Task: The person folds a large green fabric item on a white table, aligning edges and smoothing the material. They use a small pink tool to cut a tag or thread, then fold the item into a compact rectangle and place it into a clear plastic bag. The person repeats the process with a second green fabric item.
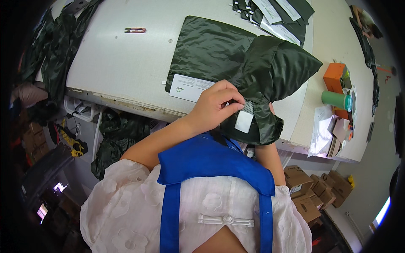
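Note:
A dark green, shiny sewn cloth piece (278, 67) is bunched at the table's near edge, with one part rising to a point on the right. My left hand (217, 105) has thumb and forefinger pinched at its edge, beside a strip of grey mesh (249, 105) and a white label (244, 122). Behind the hanging folds, most of my right hand (271, 109) is hidden; only a bit of skin shows above its forearm. Flat under the bunched cloth lies a dark green panel (211, 46), with a white printed card (187, 87) at its near corner.
On the white table (118, 63) lie red thread snips (135, 30) and, farther back, dark pieces with white cards (278, 17). To the right stand an orange box (334, 78) and a green cylinder (335, 100). Dark cloth (59, 46) hangs at left; cartons (314, 192) sit below right.

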